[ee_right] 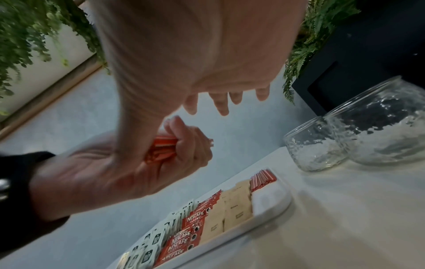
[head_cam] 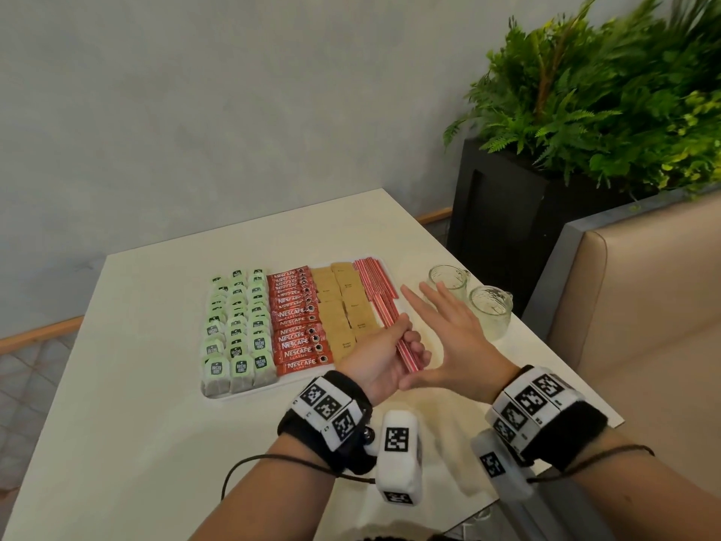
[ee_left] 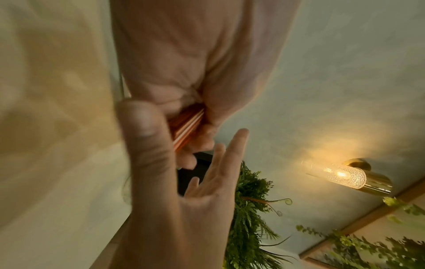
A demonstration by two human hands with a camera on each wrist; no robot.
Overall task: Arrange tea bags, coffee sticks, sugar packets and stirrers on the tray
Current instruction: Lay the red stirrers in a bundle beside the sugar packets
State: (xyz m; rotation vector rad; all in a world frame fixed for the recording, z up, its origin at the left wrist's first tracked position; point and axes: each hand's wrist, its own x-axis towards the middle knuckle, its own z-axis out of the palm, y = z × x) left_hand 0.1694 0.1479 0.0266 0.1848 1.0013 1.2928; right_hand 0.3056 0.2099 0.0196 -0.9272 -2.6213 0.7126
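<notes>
A white tray (head_cam: pixel 249 393) holds rows of green tea bags (head_cam: pixel 238 329), red coffee sticks (head_cam: pixel 296 326), brown sugar packets (head_cam: pixel 339 306) and, at its far right corner, red striped stirrers (head_cam: pixel 376 283). My left hand (head_cam: pixel 382 357) grips a bundle of red stirrers (head_cam: pixel 405 353) just above the tray's near right corner; the bundle (ee_left: pixel 187 127) shows between its curled fingers. My right hand (head_cam: pixel 448 326) is flat with straight fingers, its thumb against the bundle's near end. In the right wrist view the tray's right end (ee_right: pixel 271 200) lies bare in front of the stirrers (ee_right: pixel 263 179).
Two empty glass mugs (head_cam: pixel 448 283) (head_cam: pixel 489 310) stand on the white table right of the tray. A black planter with ferns (head_cam: pixel 499 220) and a beige bench (head_cam: pixel 643 306) sit beyond the table's right edge. A wall lamp (ee_left: pixel 345 174) glows.
</notes>
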